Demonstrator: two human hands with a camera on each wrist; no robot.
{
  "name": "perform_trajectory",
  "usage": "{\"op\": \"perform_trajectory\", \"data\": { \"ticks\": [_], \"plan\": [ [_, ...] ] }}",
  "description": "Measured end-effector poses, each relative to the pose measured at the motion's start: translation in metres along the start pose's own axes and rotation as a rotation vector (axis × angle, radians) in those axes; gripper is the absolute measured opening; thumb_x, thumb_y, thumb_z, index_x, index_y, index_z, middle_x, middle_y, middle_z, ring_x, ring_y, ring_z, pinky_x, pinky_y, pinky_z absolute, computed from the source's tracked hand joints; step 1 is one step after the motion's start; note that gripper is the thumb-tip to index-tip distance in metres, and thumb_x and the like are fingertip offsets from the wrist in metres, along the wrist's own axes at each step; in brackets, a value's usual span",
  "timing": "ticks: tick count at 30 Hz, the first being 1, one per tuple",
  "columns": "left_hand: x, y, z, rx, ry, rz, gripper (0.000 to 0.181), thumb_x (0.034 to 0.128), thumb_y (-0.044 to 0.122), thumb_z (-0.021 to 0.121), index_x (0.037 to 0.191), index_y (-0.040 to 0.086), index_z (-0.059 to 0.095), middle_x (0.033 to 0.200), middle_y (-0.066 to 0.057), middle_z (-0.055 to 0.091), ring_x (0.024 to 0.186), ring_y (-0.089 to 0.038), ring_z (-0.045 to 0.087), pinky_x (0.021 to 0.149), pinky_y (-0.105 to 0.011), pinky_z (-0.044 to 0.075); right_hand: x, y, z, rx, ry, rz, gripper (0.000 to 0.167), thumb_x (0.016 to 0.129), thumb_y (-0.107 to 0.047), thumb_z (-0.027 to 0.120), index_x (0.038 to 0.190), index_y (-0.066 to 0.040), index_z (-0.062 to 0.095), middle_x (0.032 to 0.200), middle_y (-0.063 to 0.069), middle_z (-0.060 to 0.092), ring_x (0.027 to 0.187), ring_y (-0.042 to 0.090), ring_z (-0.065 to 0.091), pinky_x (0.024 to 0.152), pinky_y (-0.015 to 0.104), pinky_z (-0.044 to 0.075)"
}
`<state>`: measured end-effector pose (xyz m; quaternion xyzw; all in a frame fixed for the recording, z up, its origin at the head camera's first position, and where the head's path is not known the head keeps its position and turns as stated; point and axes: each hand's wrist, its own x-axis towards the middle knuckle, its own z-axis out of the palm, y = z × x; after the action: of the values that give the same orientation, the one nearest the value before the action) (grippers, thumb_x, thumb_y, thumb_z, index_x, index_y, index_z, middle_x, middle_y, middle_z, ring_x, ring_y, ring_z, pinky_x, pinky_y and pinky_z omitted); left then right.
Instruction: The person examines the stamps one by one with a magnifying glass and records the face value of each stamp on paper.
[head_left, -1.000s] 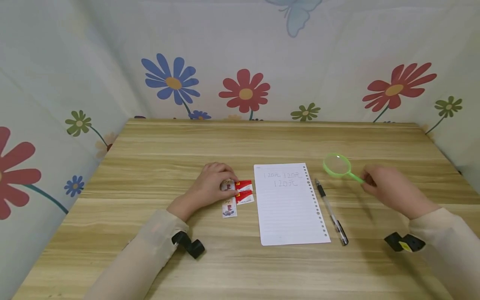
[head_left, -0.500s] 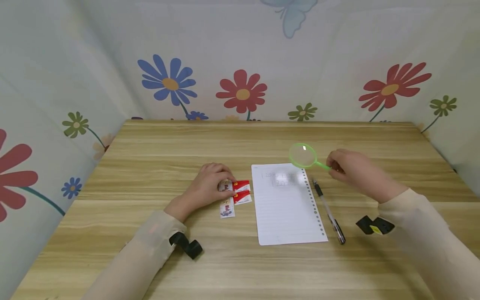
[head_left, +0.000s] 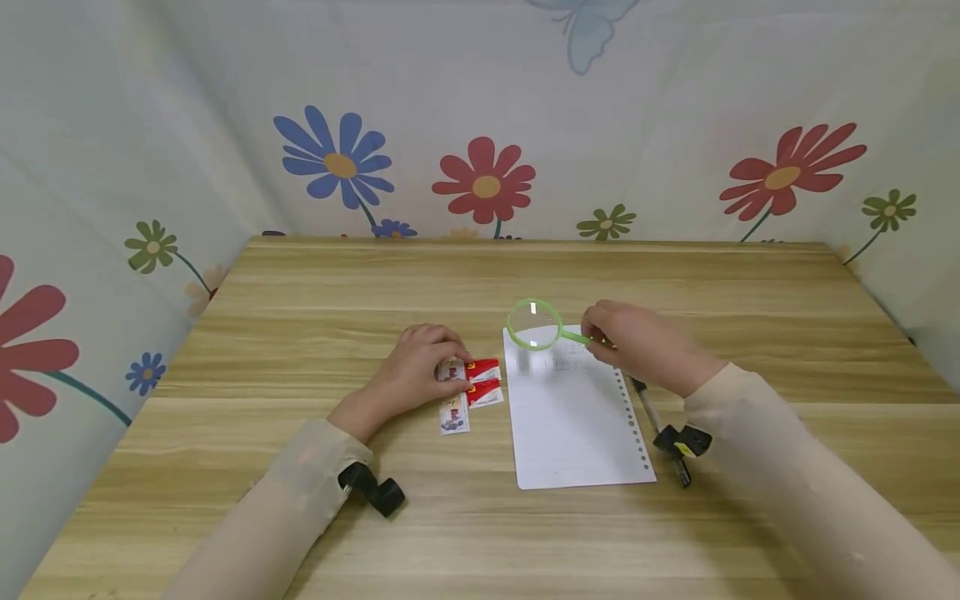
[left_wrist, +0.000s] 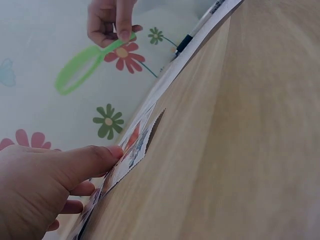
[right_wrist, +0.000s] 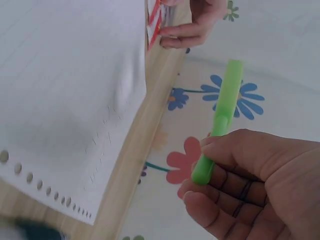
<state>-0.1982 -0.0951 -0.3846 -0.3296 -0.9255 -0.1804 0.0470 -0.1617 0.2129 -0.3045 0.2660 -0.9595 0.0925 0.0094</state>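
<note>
Light-green plastic forms the rim and the slim handle of my magnifying glass (head_left: pixel 553 330), whose clear lens carries a bright white reflection. I hold its handle in my right hand (head_left: pixel 637 340), thumb on one side and fingers curled round the other, so that the glass is well raised above the wooden tabletop (head_left: pixel 450 533). From the head view its lens appears over the upper left corner of the punched loose-leaf sheet (head_left: pixel 573 433), not yet over the stamps. My left hand (head_left: pixel 420 362) is half spread, with thumb and forefinger apart; their tips rest on the small stamps and seem only to press them, without lifting. Two red-and-white stamps (head_left: pixel 486 393) lie just beside the sheet's left edge, and next to them are pale printed stamps (head_left: pixel 453 414), partly under my hand. Their toothed edge shows from the left wrist, where one corner rises a little from the wood. I judge that the step in hand is to place the lens for inspecting these stamps. Such a move would call for a short way leftward, a lower and level lens, and a light left touch against slipping. Handwriting on the sheet is too faint for me to read.
</note>
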Motion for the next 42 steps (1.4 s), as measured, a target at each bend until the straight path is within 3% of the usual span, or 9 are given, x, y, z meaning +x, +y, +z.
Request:
{"op": "perform_trajectory", "data": {
  "ticks": [6, 16, 26, 31, 42],
  "plan": [
    [0.0, 0.0, -0.001, -0.001, 0.007, 0.003, 0.031, 0.0804, 0.036, 0.075, 0.103, 0.016, 0.073, 0.114, -0.005, 0.064, 0.116, -0.026, 0.053, 0.11, -0.047, 0.032, 0.012, -0.015, 0.014, -0.022, 0.017, -0.059, 0.012, 0.088, -0.012, 0.069, 0.097, -0.007, 0.064, 0.093, 0.003, 0.065, 0.075, 0.011, 0.058, 0.069, 0.027, 0.054],
    [0.0, 0.001, -0.001, 0.046, 0.003, 0.005, 0.036, 0.0788, 0.037, 0.076, 0.099, 0.008, 0.07, 0.115, -0.009, 0.064, 0.116, -0.029, 0.054, 0.11, -0.048, 0.034, 0.023, -0.032, 0.028, -0.05, -0.018, -0.151, 0.013, 0.088, -0.012, 0.068, 0.1, -0.009, 0.064, 0.096, 0.003, 0.064, 0.082, 0.013, 0.06, 0.077, 0.028, 0.055],
    [0.0, 0.002, -0.001, 0.044, -0.014, -0.002, 0.035, 0.0747, 0.024, 0.077, 0.106, 0.009, 0.07, 0.118, -0.009, 0.063, 0.118, -0.03, 0.053, 0.112, -0.049, 0.032, 0.027, -0.039, 0.04, -0.22, 0.023, -0.236, 0.017, 0.086, -0.014, 0.07, 0.101, -0.01, 0.064, 0.096, 0.001, 0.064, 0.084, 0.012, 0.058, 0.076, 0.025, 0.056],
    [0.001, 0.002, -0.001, 0.034, -0.019, -0.003, 0.043, 0.0727, 0.028, 0.08, 0.109, 0.008, 0.07, 0.118, -0.008, 0.063, 0.118, -0.029, 0.052, 0.112, -0.05, 0.031, 0.026, -0.04, 0.042, -0.279, 0.066, -0.285, 0.018, 0.086, -0.014, 0.07, 0.101, -0.008, 0.062, 0.096, 0.003, 0.063, 0.086, 0.013, 0.059, 0.076, 0.025, 0.057],
    [0.0, 0.002, -0.001, 0.017, -0.009, -0.002, 0.039, 0.0728, 0.027, 0.08, 0.107, 0.01, 0.071, 0.116, -0.008, 0.063, 0.117, -0.029, 0.053, 0.112, -0.049, 0.031, 0.025, -0.04, 0.042, -0.288, 0.062, -0.288, 0.019, 0.086, -0.014, 0.071, 0.102, -0.008, 0.062, 0.097, 0.003, 0.063, 0.087, 0.014, 0.06, 0.076, 0.026, 0.057]
  ]
}}
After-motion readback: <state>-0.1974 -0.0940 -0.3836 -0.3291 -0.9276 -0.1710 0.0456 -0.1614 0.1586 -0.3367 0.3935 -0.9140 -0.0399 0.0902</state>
